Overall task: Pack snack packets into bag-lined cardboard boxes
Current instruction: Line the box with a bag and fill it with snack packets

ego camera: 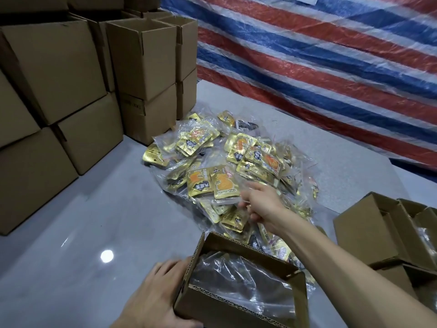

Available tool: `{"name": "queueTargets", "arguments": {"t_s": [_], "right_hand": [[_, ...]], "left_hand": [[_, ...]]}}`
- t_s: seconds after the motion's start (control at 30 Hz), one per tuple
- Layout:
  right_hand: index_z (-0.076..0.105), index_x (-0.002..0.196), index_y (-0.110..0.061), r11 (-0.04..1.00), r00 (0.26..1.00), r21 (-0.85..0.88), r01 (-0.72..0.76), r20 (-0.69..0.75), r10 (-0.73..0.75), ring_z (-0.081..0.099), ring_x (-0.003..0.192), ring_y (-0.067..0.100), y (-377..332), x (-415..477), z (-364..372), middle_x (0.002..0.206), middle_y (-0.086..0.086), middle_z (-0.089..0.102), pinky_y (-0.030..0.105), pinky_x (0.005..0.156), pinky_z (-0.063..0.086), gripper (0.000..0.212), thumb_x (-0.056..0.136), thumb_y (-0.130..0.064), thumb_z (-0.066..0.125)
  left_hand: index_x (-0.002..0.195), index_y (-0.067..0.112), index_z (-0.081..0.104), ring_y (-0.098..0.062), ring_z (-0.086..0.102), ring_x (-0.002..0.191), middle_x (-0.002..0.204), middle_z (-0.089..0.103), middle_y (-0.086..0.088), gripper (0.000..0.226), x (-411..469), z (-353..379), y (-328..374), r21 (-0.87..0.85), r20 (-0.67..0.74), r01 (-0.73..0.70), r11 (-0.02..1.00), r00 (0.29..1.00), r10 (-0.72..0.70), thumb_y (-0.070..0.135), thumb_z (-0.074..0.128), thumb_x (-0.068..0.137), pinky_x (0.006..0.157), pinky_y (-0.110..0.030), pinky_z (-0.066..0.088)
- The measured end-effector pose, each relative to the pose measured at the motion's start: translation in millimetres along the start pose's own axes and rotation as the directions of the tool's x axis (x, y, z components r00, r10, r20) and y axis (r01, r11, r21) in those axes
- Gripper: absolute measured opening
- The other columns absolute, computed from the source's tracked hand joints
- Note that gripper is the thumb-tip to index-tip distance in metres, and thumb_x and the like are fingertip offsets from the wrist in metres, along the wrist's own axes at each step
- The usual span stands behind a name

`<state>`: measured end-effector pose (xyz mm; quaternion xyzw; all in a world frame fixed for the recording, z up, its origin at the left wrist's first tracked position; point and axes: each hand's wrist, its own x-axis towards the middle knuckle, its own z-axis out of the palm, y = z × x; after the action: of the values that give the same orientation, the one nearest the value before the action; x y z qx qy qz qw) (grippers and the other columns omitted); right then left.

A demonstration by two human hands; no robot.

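picking step: the left hand (153,297) clasps the left wall of the bag-lined cardboard box (212,311), fingers and thumb wrapped round its near corner, steadying it on the grey tabletop (94,221). the clear liner (238,280) looks empty or nearly so, so i judge packing of this box has barely begun. the right hand (262,204) reaches over the box to the pile of gold snack packets (257,159), which lies just beyond it, many still inside clear bags. its fingers (243,204) are blurred at the pile's near edge; i cannot tell whether they hold a packet. next it needs a firm pinch on loose packets, not slippery film, then a lift back into the liner. more opened boxes (364,233) stand to the right.
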<state>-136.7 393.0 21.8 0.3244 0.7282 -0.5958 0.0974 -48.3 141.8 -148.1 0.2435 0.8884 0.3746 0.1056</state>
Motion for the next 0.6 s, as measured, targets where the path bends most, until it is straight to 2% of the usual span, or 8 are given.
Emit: {"name": "queueTargets", "arguments": {"t_s": [0.03, 0.1, 0.17, 0.27, 0.33, 0.43, 0.5, 0.6], "right_hand": [[0.054, 0.128, -0.028, 0.999, 0.999, 0.000, 0.032, 0.005, -0.032, 0.036, 0.036, 0.007, -2.6, -1.4, -1.5, 0.053, 0.001, 0.063, 0.020, 0.032, 0.031, 0.033, 0.102, -0.007, 0.049], [0.057, 0.131, -0.015, 0.998, 0.999, 0.064, 0.025, 0.040, -0.028, 0.035, 0.036, 0.008, -9.2, -4.3, -4.6, 0.061, 0.006, 0.068, 0.020, 0.032, 0.031, 0.029, 0.103, -0.010, 0.048], [0.059, 0.124, -0.003, 0.988, 0.997, 0.153, -0.008, 0.074, -0.003, 0.040, 0.038, 0.008, -16.2, -6.1, -7.2, 0.072, 0.012, 0.074, 0.021, 0.035, 0.039, 0.025, 0.102, -0.007, 0.047], [0.054, 0.111, 0.007, 0.975, 0.995, 0.220, -0.040, 0.099, 0.018, 0.058, 0.046, 0.011, -21.9, -10.3, -12.2, 0.087, 0.018, 0.076, 0.027, 0.052, 0.058, 0.021, 0.105, -0.006, 0.040], [0.054, 0.102, 0.009, 0.976, 0.995, 0.217, -0.032, 0.094, 0.012, 0.065, 0.052, 0.014, -21.3, -12.3, -15.4, 0.088, 0.020, 0.076, 0.031, 0.062, 0.063, 0.021, 0.105, -0.008, 0.044], [0.063, 0.096, 0.011, 0.989, 0.995, 0.142, 0.046, 0.078, -0.057, 0.067, 0.059, 0.016, -23.4, -17.4, -19.4, 0.087, 0.019, 0.076, 0.030, 0.061, 0.061, 0.018, 0.099, -0.004, 0.056], [0.065, 0.087, 0.006, 0.985, 0.982, 0.054, 0.161, 0.087, -0.165, 0.068, 0.066, 0.018, -29.8, -25.8, -22.0, 0.086, 0.016, 0.077, 0.028, 0.062, 0.060, 0.012, 0.095, 0.000, 0.058], [0.060, 0.087, -0.006, 0.925, 0.931, -0.113, 0.362, 0.009, -0.364, 0.071, 0.086, 0.031, -43.0, -39.6, -26.2, 0.084, 0.009, 0.076, 0.040, 0.080, 0.060, 0.009, 0.096, -0.005, 0.059]], "left_hand": [[0.143, 0.065, 0.024, 0.012, 0.030, 0.129, 0.136, 0.032, 0.043, 0.111, -0.2, -0.8, 0.9, 0.006, 0.003, -0.005, 1.000, 1.000, 0.005, 0.100, 0.060, 0.044, 0.098, -0.026, 0.040], [0.144, 0.065, 0.024, 0.010, 0.033, 0.127, 0.135, 0.033, 0.043, 0.111, -0.4, -2.2, 2.8, 0.018, 0.005, -0.017, 1.000, 1.000, 0.017, 0.100, 0.060, 0.044, 0.097, -0.024, 0.041], [0.143, 0.065, 0.026, 0.010, 0.036, 0.125, 0.133, 0.034, 0.043, 0.111, -0.6, -2.7, 4.8, 0.020, -0.009, -0.013, 1.000, 1.000, 0.013, 0.100, 0.059, 0.043, 0.092, -0.022, 0.045], [0.143, 0.066, 0.025, 0.010, 0.036, 0.124, 0.133, 0.034, 0.044, 0.111, 0.1, -2.2, 5.2, 0.017, -0.007, -0.016, 1.000, 1.000, 0.016, 0.101, 0.057, 0.043, 0.091, -0.022, 0.045], [0.144, 0.066, 0.022, 0.010, 0.035, 0.125, 0.133, 0.032, 0.045, 0.112, 0.6, -2.7, 4.1, 0.008, 0.008, -0.027, 1.000, 1.000, 0.027, 0.101, 0.057, 0.043, 0.094, -0.023, 0.044], [0.142, 0.067, 0.021, 0.011, 0.032, 0.125, 0.133, 0.031, 0.044, 0.110, 0.5, -3.5, 2.6, 0.002, 0.028, -0.055, 0.998, 0.998, 0.055, 0.100, 0.059, 0.044, 0.101, -0.019, 0.037], [0.140, 0.068, 0.021, 0.013, 0.031, 0.124, 0.133, 0.030, 0.045, 0.107, 0.4, -4.7, 3.8, 0.015, 0.036, -0.071, 0.997, 0.997, 0.071, 0.097, 0.063, 0.046, 0.104, -0.012, 0.029], [0.142, 0.059, 0.030, 0.013, 0.033, 0.120, 0.135, 0.026, 0.048, 0.109, -0.4, -5.8, 5.4, 0.022, 0.014, -0.091, 0.996, 0.996, 0.090, 0.089, 0.071, 0.046, 0.104, -0.007, 0.022]]}}
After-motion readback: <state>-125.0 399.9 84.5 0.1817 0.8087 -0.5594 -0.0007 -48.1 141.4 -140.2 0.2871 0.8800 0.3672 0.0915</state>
